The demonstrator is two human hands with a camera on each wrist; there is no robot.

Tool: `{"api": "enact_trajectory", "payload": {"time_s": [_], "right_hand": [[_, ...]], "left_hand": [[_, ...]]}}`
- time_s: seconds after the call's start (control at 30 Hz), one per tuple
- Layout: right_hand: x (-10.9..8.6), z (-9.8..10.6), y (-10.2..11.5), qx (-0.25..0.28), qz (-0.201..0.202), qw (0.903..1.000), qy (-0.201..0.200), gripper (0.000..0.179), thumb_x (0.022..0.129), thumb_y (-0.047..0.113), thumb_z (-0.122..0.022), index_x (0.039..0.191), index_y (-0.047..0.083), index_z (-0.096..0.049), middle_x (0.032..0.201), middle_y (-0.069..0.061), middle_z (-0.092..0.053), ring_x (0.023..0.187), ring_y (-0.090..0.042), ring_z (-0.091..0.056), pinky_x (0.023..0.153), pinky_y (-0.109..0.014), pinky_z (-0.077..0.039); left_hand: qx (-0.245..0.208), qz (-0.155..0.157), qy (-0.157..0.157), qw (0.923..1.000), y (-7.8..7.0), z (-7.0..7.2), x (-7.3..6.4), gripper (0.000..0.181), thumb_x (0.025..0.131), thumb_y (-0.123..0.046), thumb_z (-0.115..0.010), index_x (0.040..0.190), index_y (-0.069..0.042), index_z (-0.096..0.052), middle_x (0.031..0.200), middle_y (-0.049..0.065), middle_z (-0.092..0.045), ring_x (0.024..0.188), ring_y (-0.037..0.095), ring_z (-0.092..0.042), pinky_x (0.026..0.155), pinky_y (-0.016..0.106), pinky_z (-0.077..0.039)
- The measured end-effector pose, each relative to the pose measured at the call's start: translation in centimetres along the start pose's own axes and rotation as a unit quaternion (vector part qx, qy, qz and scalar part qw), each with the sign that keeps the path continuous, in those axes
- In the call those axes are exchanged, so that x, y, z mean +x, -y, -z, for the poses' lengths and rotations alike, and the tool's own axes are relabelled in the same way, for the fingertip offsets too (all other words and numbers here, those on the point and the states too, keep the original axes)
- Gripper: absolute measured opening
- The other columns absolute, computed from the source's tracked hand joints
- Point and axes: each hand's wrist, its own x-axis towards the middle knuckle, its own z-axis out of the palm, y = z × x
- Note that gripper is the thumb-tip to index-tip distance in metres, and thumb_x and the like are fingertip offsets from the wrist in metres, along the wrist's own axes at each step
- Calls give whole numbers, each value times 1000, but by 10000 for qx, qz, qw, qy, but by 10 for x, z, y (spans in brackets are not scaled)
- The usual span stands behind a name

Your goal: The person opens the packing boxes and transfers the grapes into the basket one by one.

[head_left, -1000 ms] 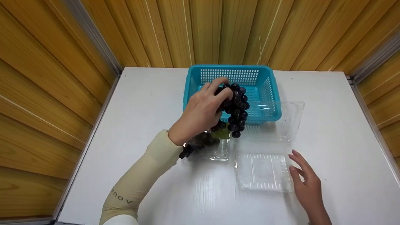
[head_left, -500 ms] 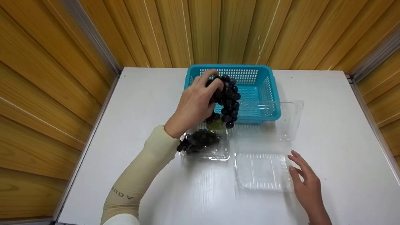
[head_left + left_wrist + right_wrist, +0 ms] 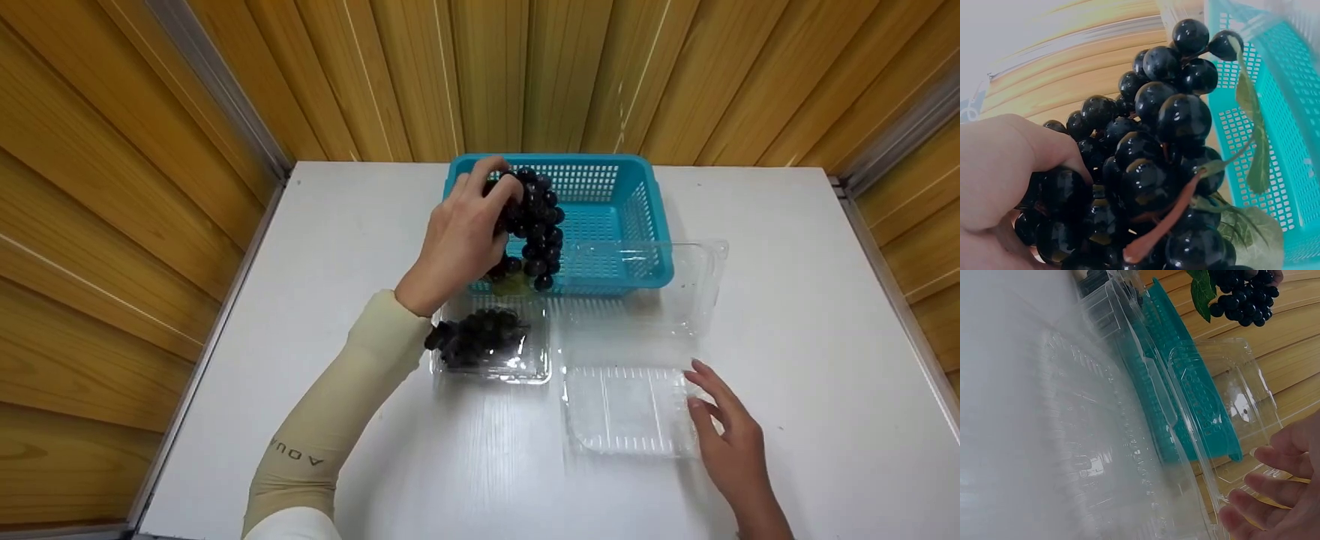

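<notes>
My left hand (image 3: 459, 236) grips a bunch of black grapes (image 3: 536, 225) and holds it over the left part of a blue plastic basket (image 3: 645, 277). A brown stem (image 3: 1168, 219) and green leaves (image 3: 1252, 230) show on the bunch in the left wrist view. An open clear plastic clamshell box (image 3: 630, 412) lies on the table, lid raised towards the basket. My right hand (image 3: 731, 442) is at the box's right side with relaxed fingers; whether they touch it I cannot tell.
Left of the open box, a second clear box (image 3: 532, 360) stands in front of the basket with dark grapes (image 3: 480, 334) in or on it. The white table (image 3: 360, 232) is bounded by wood-patterned walls (image 3: 495, 82) at the back and sides.
My left hand has carried the grape bunch left and slightly away from me, uncovering the grapes at the second box. My right hand has barely shifted.
</notes>
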Motion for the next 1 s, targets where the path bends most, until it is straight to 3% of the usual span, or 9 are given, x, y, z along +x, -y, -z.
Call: {"api": "enact_trajectory", "payload": {"time_s": [0.43,0.67,1.0], "right_hand": [[0,-8,8,180,225,9995,144,36,97,6,-55,132,15,-58,143,1,-52,131,11,-41,93,-1,-39],[1,-12,12,81,167,9994,290,35,98,10,-54,133,15,-57,143,0,-52,131,13,-38,93,0,-37],[4,-19,14,89,231,9990,383,34,99,11,-53,132,12,-57,142,0,-53,129,13,-39,92,-1,-39]], "left_hand": [[-25,177,-80,9998,10,-13,12,28,85,-5,-62,109,-18,-55,139,6,-45,100,23,-53,62,36,-53],[-4,226,-110,9997,15,-22,19,28,85,-4,-60,109,-18,-55,139,8,-45,97,25,-53,60,37,-50],[-84,415,155,9990,18,-35,25,29,86,-9,-64,112,-19,-53,143,7,-42,104,24,-53,69,36,-54]]}}
